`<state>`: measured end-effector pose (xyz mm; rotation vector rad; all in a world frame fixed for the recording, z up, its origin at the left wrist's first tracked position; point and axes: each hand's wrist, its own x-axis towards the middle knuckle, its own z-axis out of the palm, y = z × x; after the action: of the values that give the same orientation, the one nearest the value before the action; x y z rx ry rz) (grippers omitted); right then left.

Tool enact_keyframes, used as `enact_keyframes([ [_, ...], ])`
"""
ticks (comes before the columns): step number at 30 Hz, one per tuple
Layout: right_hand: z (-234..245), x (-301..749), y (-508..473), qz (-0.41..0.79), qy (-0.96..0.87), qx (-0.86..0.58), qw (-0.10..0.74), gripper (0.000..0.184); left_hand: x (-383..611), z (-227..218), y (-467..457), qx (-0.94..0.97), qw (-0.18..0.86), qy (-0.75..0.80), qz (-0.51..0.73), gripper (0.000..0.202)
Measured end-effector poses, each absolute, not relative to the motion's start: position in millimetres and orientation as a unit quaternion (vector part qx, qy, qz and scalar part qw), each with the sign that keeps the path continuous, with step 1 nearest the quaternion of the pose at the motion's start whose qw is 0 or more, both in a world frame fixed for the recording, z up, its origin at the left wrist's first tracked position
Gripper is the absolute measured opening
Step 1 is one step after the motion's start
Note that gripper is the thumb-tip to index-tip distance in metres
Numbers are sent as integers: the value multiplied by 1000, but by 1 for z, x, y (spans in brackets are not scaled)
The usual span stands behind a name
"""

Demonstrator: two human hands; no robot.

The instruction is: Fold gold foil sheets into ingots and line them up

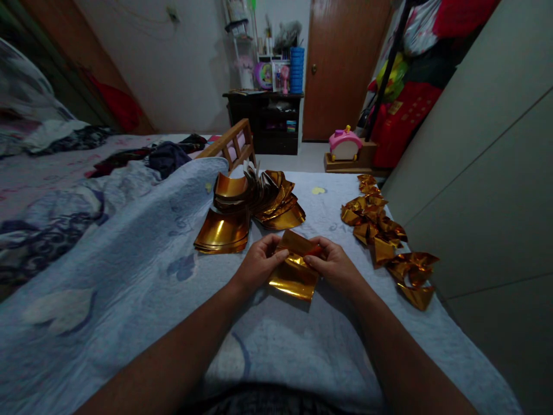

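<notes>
Both my hands grip one sheet of gold foil paper [295, 272] just above the pale blue bedspread [142, 271]. My left hand [259, 262] pinches its left edge with the fingers closed. The fingers of my right hand [332, 262] are closed on its right edge, where the sheet is creased. Beyond my hands lies a fanned stack of flat gold sheets [246, 207]. To the right runs a line of folded gold paper pieces [384, 236].
A grey wardrobe wall [484, 190] stands close on the right. A wooden bed rail [231, 144] rises behind the stack. Crumpled clothes and bedding [64, 173] lie on the left. A dark shelf unit [272, 121], a brown door [341, 69] and a pink toy [344, 144] stand at the far end.
</notes>
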<state>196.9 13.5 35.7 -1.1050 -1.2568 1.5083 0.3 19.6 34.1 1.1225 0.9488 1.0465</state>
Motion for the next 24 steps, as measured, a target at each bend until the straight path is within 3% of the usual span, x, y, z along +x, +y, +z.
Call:
enact_keyframes([
  [11,25,199,18,517,-544,-489,444,28,0,24,23,469,632,425,448,45],
  [24,21,199,19,504,-559,-491,440,36,-2,17,24,525,567,459,439,46],
])
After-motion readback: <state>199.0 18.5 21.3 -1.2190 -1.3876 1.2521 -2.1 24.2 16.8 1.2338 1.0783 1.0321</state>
